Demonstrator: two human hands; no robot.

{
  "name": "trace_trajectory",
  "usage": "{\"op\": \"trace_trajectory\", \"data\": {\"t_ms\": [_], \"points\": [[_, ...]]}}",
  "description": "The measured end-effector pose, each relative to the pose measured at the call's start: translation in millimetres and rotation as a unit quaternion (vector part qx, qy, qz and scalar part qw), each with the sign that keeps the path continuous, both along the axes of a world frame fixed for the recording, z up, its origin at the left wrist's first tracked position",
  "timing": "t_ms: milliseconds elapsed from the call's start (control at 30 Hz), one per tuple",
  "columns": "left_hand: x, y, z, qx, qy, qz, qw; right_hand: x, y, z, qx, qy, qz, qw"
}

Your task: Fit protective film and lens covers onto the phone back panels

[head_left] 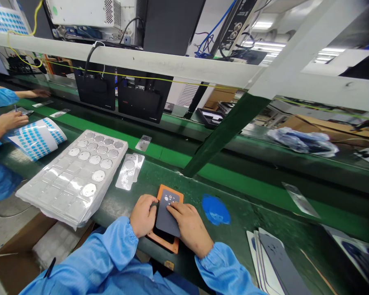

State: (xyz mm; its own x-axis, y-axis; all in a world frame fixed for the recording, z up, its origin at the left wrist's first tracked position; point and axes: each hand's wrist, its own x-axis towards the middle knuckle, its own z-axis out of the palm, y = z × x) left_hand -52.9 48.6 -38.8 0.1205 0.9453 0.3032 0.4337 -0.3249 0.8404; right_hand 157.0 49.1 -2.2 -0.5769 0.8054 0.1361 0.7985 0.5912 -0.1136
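Note:
A dark grey panel (168,213) lies in an orange fixture (171,191) on the green bench in front of me. My left hand (143,214) curls against the panel's left edge, fingers closed on it. My right hand (189,226) rests flat on the panel, fingers stretched toward small holes near its top. Both sleeves are light blue.
A clear blister tray (70,180) of round silver discs sits to the left, with loose disc strips (129,170) beside it. A blue pile of peeled film (215,209) lies right of the fixture. Stacked grey panels (278,262) sit at lower right. A co-worker's hands (7,123) handle blue dot sheets far left.

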Motion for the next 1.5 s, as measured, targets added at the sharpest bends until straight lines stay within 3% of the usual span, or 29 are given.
{"op": "trace_trajectory", "data": {"t_ms": [100,233,300,400,533,700,867,1000,1100,1167,1267,1333,1433,1500], "points": [[3.2,6.6,9.0,0.031,0.054,-0.048,0.997,2.0,-3.4,0.5,-0.016,-0.012,0.012,1.000],[10.8,8.4,8.6,0.043,0.121,-0.085,0.988,11.3,-0.4,10.7,-0.032,-0.027,0.036,0.998],[14.3,6.1,5.7,0.046,0.145,-0.083,0.985,10.3,14.3,19.6,-0.046,-0.020,0.041,0.998],[18.4,2.5,4.2,0.050,0.174,-0.068,0.981,-8.6,53.5,24.0,-0.035,0.013,-0.013,0.999],[20.1,0.2,5.2,0.036,0.203,-0.055,0.977,-49.0,99.5,-0.7,0.003,0.048,-0.081,0.996],[15.2,-3.4,1.2,0.027,0.215,-0.050,0.975,-67.2,104.9,-35.3,0.024,0.082,-0.104,0.991],[13.3,-13.9,3.2,0.029,0.203,-0.036,0.978,-58.8,98.8,-27.2,0.084,0.147,-0.096,0.981],[15.1,-26.0,7.4,0.028,0.176,-0.012,0.984,-28.3,74.0,-17.0,0.169,0.225,-0.158,0.947],[14.4,-33.0,9.5,0.023,0.163,-0.009,0.986,0.2,29.9,-28.0,0.208,0.242,-0.211,0.924],[13.0,-36.5,10.5,0.019,0.161,-0.013,0.987,9.2,-5.8,-41.9,0.197,0.197,-0.202,0.939],[12.2,-40.2,10.8,0.009,0.159,-0.009,0.987,0.8,-48.9,-58.0,0.144,0.172,-0.152,0.963],[13.2,-41.8,10.3,0.000,0.150,-0.009,0.989,-10.8,-63.3,-59.4,0.120,0.177,-0.168,0.962],[14.8,-43.9,11.1,-0.021,0.108,-0.010,0.994,-23.0,-70.8,-47.6,0.095,0.208,-0.196,0.953],[14.5,-44.3,14.4,-0.051,0.050,-0.023,0.997,-29.2,-74.1,-35.1,0.077,0.243,-0.172,0.952]]}}
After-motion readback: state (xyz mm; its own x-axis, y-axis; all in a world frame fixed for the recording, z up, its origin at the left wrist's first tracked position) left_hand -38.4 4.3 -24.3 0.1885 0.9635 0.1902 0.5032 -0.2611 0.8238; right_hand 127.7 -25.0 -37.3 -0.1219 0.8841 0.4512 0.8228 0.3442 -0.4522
